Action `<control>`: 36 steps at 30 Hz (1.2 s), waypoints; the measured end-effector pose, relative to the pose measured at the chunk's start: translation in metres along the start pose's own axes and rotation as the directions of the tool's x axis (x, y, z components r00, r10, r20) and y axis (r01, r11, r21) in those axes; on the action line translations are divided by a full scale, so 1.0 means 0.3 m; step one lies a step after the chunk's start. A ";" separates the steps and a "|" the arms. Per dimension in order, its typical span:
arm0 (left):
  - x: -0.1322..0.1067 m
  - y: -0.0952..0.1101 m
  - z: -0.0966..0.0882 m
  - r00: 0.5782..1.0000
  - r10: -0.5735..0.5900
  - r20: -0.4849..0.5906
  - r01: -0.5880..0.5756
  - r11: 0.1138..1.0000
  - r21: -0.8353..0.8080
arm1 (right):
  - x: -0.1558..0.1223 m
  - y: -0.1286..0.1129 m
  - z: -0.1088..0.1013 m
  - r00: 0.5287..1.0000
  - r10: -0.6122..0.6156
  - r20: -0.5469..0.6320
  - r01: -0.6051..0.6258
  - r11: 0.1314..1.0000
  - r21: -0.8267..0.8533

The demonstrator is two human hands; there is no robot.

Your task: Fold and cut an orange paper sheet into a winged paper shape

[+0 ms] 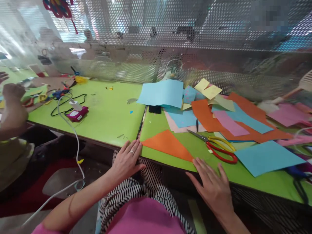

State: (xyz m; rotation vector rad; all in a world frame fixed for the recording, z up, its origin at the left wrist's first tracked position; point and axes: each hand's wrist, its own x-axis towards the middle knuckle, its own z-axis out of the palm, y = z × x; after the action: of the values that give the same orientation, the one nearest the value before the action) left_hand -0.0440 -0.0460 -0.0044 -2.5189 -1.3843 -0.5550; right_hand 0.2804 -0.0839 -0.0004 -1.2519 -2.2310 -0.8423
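An orange paper triangle point(167, 144) lies flat by the front edge of the green table. At its left corner rests my left hand point(128, 157), fingers stretched out, a ring on one finger. My right hand point(212, 183) has its fingertips at the triangle's right corner, the fingers spread and the thumb apart. Both hands hold nothing. Scissors with one red and one yellow handle point(216, 146) lie just beyond my right hand, blades pointing left. Right of them is a light blue paper sheet point(270, 157).
Coloured paper pieces point(207, 113) overlap at the back right, partly over a black phone point(154, 109). Leftward, a magenta power adapter point(77, 113) trails a white cable point(77, 139). Another person's arm point(13, 107) reaches in at far left. A perforated metal screen point(136, 42) stands behind.
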 end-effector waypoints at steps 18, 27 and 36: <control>0.464 -0.073 -0.186 0.990 -0.014 0.140 0.111 0.687 -0.718 | 0.599 0.340 -0.190 0.644 0.287 0.709 -0.764 0.273 0.584; 0.490 -0.066 -0.120 0.861 -0.058 0.505 0.508 0.127 -0.852 | 0.555 0.437 0.008 0.751 0.433 0.499 -0.589 0.098 0.802; 0.561 -0.047 -0.089 0.969 -0.209 0.135 0.202 0.341 -0.918 | 0.541 0.219 -0.047 0.865 0.342 0.367 -0.484 0.377 0.790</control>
State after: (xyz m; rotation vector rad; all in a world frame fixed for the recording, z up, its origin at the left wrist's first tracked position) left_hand 0.0199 0.0805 0.0910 -3.0748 -1.6953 -1.9041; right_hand 0.2591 0.0297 0.1319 -1.2154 -1.8035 0.5965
